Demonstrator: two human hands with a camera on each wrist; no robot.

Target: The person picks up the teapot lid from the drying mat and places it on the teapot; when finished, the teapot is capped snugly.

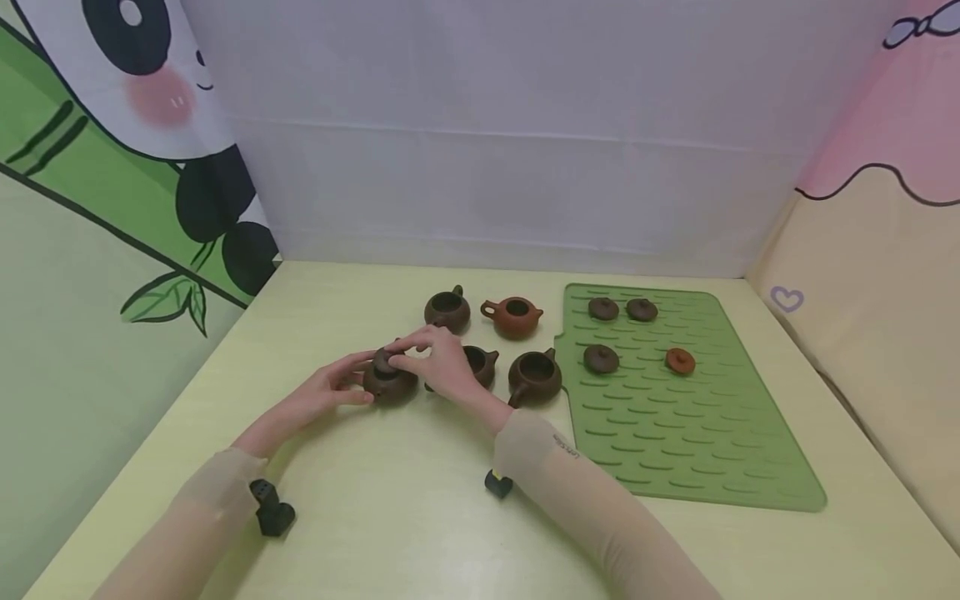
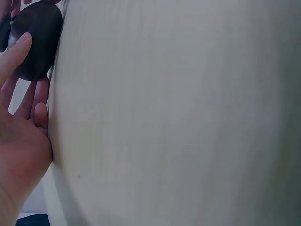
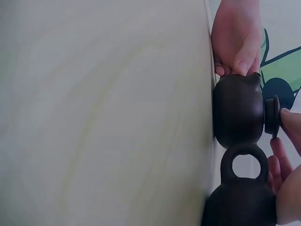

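Note:
A dark brown teapot [image 1: 392, 388] stands on the table at the left of the group. My left hand [image 1: 318, 396] holds it from the left, thumb against the near side and fingers behind, as the left wrist view shows. My right hand [image 1: 442, 367] pinches a dark lid [image 3: 272, 117] by its top. The lid is right over this teapot's mouth; whether they touch I cannot tell. Beside it, another dark teapot [image 3: 240, 207] with a loop handle sits below the right hand, partly hidden by it in the head view.
Three more lidless teapots stand around: a dark one [image 1: 447, 313] and a reddish one [image 1: 516, 320] behind, a dark one [image 1: 535, 383] to the right. On the green mat [image 1: 697, 458] lie three dark lids [image 1: 602, 359] and a reddish lid [image 1: 680, 361].

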